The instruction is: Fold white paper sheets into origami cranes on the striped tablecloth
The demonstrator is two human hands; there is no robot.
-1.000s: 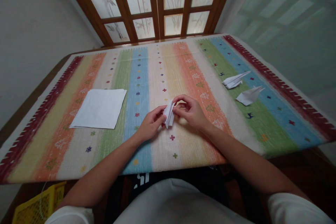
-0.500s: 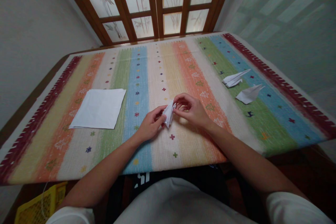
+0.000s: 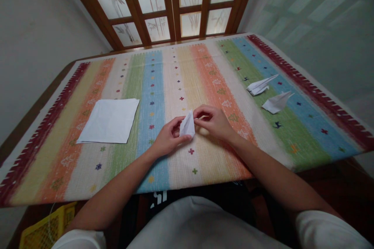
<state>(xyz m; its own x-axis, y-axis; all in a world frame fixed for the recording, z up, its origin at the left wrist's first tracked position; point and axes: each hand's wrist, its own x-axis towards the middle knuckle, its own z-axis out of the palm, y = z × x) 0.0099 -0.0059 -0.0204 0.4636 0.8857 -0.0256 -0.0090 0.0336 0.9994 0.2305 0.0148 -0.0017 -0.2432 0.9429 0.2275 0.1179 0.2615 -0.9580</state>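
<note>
Between my hands, just above the middle of the tablecloth, is a small piece of folded white paper [image 3: 187, 125] with a pointed top. My left hand [image 3: 168, 138] is closed on its left side, thumb across the lower front. The fingers of my right hand [image 3: 214, 122] are pinched at the paper's upper right edge; the exact contact is too small to make out. A stack of white paper sheets [image 3: 108, 120] lies to the left. Over on the right rest two folded paper figures, one long and pointed [image 3: 261, 85], the other broader [image 3: 276, 103].
A striped tablecloth [image 3: 137, 85] covers the table, whose near edge is in front of my body. Wooden doors with glass panes [image 3: 175, 7] stand behind it. A yellow plastic basket [image 3: 48, 227] sits below the table at lower left.
The folded paper has turned so that a broader flat face shows. My left thumb has shifted across its lower front, and my right fingers stay near its right edge.
</note>
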